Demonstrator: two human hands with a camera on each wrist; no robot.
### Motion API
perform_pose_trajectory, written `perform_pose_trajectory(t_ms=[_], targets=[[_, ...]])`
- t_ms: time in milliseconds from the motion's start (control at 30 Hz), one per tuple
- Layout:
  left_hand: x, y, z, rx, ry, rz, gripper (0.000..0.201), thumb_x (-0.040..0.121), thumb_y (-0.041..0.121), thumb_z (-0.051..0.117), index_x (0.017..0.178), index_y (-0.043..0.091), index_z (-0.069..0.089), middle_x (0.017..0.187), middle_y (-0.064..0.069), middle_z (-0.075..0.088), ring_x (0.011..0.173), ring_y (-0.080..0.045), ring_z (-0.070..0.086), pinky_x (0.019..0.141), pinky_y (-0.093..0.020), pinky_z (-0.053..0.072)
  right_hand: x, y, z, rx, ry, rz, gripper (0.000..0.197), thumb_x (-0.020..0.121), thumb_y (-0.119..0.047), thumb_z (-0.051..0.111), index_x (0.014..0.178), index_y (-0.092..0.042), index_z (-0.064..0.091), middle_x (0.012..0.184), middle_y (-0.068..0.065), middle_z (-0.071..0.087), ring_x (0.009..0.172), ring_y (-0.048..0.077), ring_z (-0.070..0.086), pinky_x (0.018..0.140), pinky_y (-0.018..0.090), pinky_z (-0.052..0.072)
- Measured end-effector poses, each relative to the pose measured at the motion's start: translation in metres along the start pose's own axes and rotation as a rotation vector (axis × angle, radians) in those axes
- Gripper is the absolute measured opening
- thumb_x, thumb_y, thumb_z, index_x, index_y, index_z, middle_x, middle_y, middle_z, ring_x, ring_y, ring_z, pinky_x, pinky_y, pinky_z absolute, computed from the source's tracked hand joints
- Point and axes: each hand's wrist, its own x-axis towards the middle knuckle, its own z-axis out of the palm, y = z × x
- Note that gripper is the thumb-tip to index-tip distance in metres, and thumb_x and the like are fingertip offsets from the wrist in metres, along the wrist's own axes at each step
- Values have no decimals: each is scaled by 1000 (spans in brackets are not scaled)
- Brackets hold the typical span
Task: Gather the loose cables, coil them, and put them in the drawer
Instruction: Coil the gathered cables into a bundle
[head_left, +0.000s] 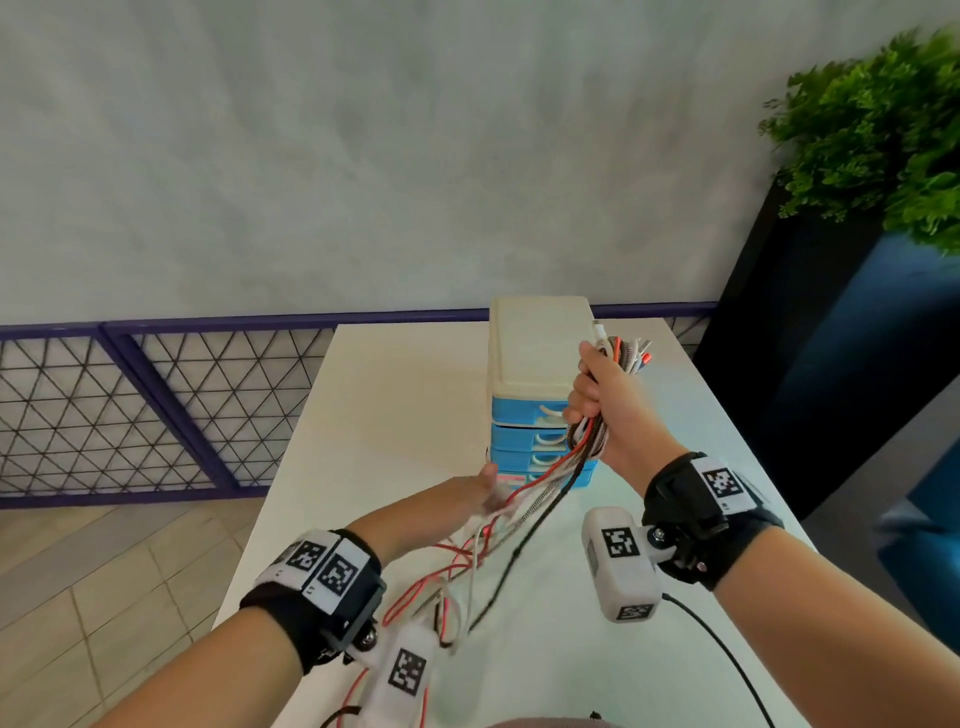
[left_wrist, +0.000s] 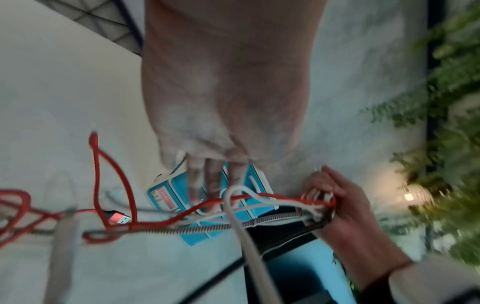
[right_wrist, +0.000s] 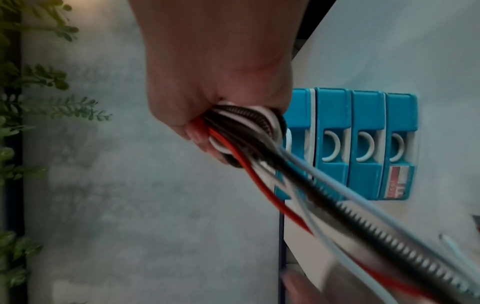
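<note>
Right now the right hand (head_left: 608, 410) is raised above the white table (head_left: 395, 415) and its fingers are closed tightly around a bundle of cables (head_left: 587, 441), red, white, black and one with a spiral wrap. Short ends of the bundle with plugs stick out above the fist, and the long part hangs down from under it and runs toward the person. The fist is in front of the small drawer unit (head_left: 535, 364), which stands on the far part of the table and has a cream top and four blue drawers with white handles. In the right wrist view all four drawers (right_wrist: 369, 144) look closed, and the bundle comes out of the fist as a thick group of strands going down to the right. The left hand (head_left: 467, 499) is lower and nearer to the person, with the fingers stretched out loosely under the hanging strands. A white cable (left_wrist: 241, 226) lies over the fingers (left_wrist: 213, 181) in the left wrist view, but I cannot tell if the hand really pinches it, because this part is blurred. Loose loops of a red cable (left_wrist: 103, 164) lie on the table near the person, and a red USB plug (left_wrist: 119, 218) is among them. A green plant (head_left: 878, 140) in a dark planter stands behind the right end of the table.
</note>
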Motion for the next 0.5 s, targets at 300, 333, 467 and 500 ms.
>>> perform_pose_trajectory(t_ms=[300, 333, 467, 500], targets=[[5, 36, 19, -446, -219, 68, 55, 95, 57, 23, 72, 17, 52, 56, 4, 43, 55, -15, 47, 75, -28, 47, -5, 7, 18, 75, -67, 25, 32, 97, -28, 54, 67, -18, 46, 44, -8, 32, 33, 5, 31, 36, 20, 35], [2, 32, 16, -510, -269, 40, 52, 94, 58, 25, 72, 17, 49, 53, 6, 38, 51, -13, 41, 73, -27, 47, -3, 5, 15, 98, -65, 23, 32, 97, -29, 54, 68, -19, 46, 44, -8, 32, 33, 5, 31, 36, 20, 36], [-3, 22, 10, -628, -360, 13, 44, 93, 57, 29, 74, 19, 44, 53, 11, 32, 46, -6, 34, 79, -26, 46, 0, 2, 7, 145, -69, 30, 32, 97, -30, 54, 68, -19, 47, 44, -9, 32, 34, 5, 32, 37, 20, 36], [-3, 19, 9, -622, -363, 10, 44, 93, 56, 30, 75, 19, 45, 54, 11, 33, 48, -7, 37, 84, -28, 44, -1, 2, 6, 146, -70, 32, 32, 97, -30, 54, 68, -19, 47, 44, -9, 32, 34, 5, 32, 37, 20, 36]])
